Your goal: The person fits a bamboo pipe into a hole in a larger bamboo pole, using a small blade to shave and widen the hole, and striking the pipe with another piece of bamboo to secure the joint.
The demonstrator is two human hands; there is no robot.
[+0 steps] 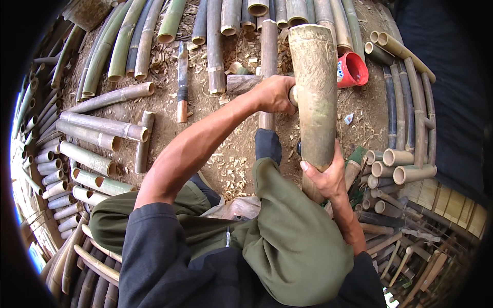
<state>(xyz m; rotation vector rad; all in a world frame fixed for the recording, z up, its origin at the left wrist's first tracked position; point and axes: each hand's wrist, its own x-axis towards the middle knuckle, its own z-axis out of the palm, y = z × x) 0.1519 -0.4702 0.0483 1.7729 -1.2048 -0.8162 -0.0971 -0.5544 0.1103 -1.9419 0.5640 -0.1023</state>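
Note:
A thick pale bamboo piece point(317, 97), wide at its top end and narrower below, stands out in front of my raised knee. My right hand point(328, 174) grips its lower part, thumb across the front and fingers hidden behind. At its left side my left hand point(277, 95) is closed around a pale, round-ended stub point(294, 96); whether that is a separate tool handle or joins the bamboo, I cannot tell. Another bamboo pole point(268, 56) lies behind my left hand, running down to my dark-covered foot point(268, 143).
Many cut bamboo tubes point(102, 127) lie around on the left, far side and right point(395, 156). A red bucket point(354, 69) is tipped over behind the bamboo. A dark stick with a brown end point(182, 82) lies on the dirt among shavings point(231, 169). Dark cloth point(447, 92) hangs right.

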